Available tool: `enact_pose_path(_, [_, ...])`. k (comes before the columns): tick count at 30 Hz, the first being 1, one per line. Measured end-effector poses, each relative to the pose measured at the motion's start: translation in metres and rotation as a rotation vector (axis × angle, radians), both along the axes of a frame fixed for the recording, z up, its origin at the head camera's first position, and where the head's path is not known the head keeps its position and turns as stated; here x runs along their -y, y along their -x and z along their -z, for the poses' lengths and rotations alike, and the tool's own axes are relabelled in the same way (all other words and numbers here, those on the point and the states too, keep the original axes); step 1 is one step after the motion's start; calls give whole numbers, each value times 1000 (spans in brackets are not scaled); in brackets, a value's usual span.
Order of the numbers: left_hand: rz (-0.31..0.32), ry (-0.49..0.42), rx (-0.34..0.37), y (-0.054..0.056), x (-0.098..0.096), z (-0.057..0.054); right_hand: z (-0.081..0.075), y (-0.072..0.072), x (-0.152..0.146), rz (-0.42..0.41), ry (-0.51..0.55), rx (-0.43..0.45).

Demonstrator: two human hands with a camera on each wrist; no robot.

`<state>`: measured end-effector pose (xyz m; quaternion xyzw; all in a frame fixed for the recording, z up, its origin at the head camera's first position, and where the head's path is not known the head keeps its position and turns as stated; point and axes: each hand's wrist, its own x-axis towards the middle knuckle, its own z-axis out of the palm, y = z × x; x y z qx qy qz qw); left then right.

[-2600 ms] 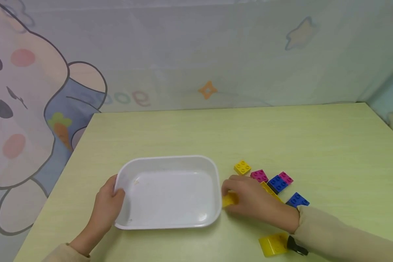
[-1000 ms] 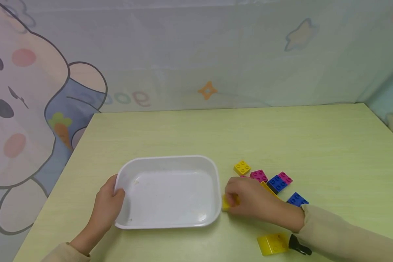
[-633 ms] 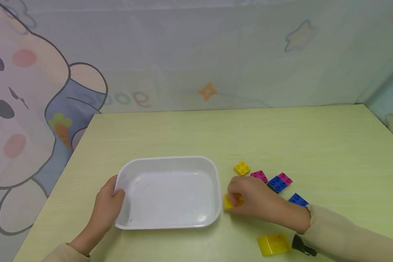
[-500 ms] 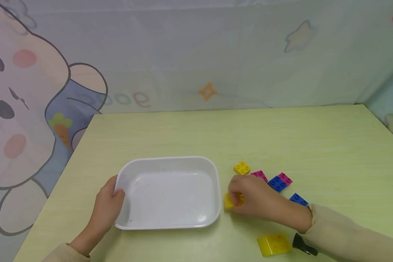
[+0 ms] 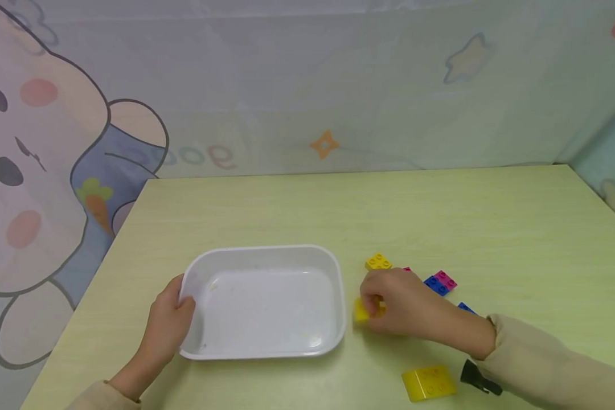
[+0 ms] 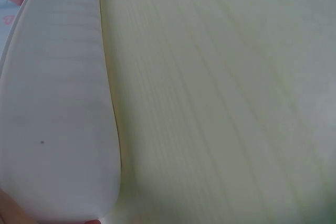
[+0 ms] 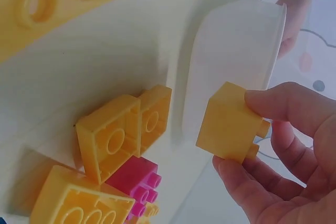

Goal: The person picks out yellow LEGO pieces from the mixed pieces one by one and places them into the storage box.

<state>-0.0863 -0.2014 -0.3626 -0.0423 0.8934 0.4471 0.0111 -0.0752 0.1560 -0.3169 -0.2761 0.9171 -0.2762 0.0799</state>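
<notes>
My left hand (image 5: 165, 322) grips the left rim of a white plastic basin (image 5: 266, 310), thumb over the edge. In the left wrist view the basin's side (image 6: 58, 98) fills the left part. Just right of the basin, my right hand (image 5: 410, 302) pinches a yellow toy building brick (image 7: 226, 121) between thumb and fingers. Its studs face the palm in the right wrist view. Beneath that hand lie upturned yellow bricks (image 7: 113, 137) and a magenta brick (image 7: 134, 177), mostly hidden by the hand in the head view.
Beyond the right hand lies a small yellow brick (image 5: 378, 262). Blue (image 5: 435, 286) and magenta (image 5: 446, 279) bricks sit behind the right forearm, with another blue brick (image 5: 466, 308) partly covered. A larger yellow brick (image 5: 428, 383) with a curved end is near the front. A printed curtain (image 5: 266, 85) hangs behind the table.
My right hand has drawn slightly to the right and away from the basin's edge, still pinching the yellow brick, and now covers more of the bricks behind it. The left hand and basin stay put.
</notes>
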Motion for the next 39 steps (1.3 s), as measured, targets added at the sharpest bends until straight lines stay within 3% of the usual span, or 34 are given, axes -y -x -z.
enact_pose_path(10, [-2, -5, -8, 0, -1, 0, -4, 2, -1, 9, -24, -2])
enact_pose_path(21, [-2, -3, -4, 1, -1, -1, -16, 4, -3, -8, 2, -65])
enact_pose_path(39, [-8, 2, -4, 0, -1, -1, -33, 14, 9, -111, 41, -110])
